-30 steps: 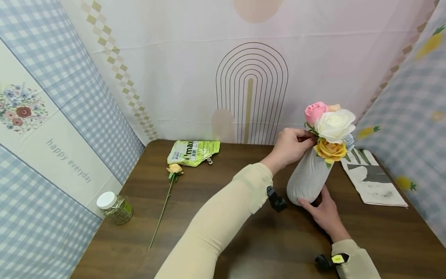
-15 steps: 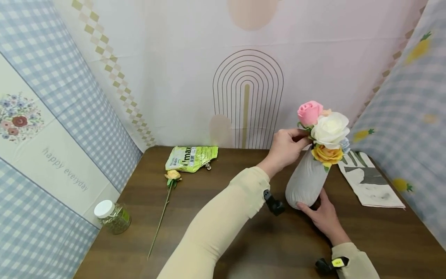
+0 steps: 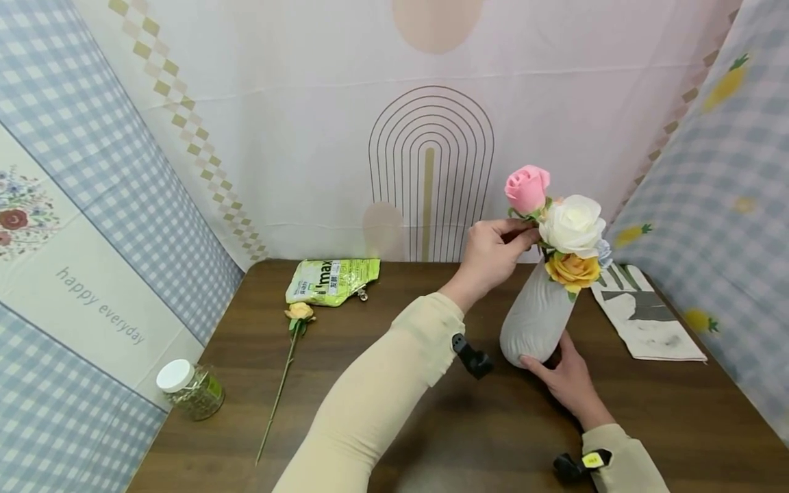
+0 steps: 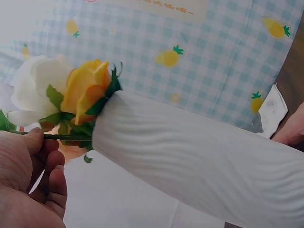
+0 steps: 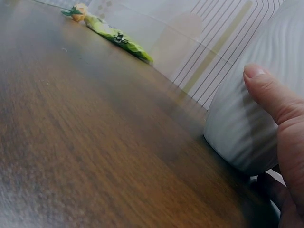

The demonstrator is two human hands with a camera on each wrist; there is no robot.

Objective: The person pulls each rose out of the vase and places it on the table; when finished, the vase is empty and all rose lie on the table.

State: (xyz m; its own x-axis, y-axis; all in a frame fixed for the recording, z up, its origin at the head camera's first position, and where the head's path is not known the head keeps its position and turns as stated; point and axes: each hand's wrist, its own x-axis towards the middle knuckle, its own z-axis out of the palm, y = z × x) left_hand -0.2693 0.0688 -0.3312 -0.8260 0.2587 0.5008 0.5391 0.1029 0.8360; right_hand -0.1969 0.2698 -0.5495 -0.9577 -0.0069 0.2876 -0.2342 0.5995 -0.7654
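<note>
In the head view my left hand [image 3: 490, 257] pinches the green stem of a pink rose [image 3: 527, 188] just below its bloom. The left wrist view shows that stem [image 4: 66, 137] running from thumb and finger into the mouth of a white ribbed vase [image 4: 190, 149]. A white rose [image 3: 573, 224], a yellow-orange rose [image 3: 573, 271] and a pale blue bloom [image 3: 604, 253] crowd the vase's mouth, with a peach bloom partly hidden. Low on the vase [image 5: 247, 128], my right hand [image 3: 573, 382] grips the base, thumb on the near side and fingers behind.
A single yellow rose [image 3: 300, 312] lies at the left on the brown table [image 3: 431, 424]. Behind it is a crumpled green pouch [image 3: 333, 281]. A white-lidded jar [image 3: 191, 390] stands at the left edge; a folded printed cloth [image 3: 653, 318] lies right of the vase.
The pink rose has risen and shifted left, apart from the white rose, with my left hand moving along with it. My right hand stays at the vase's base.
</note>
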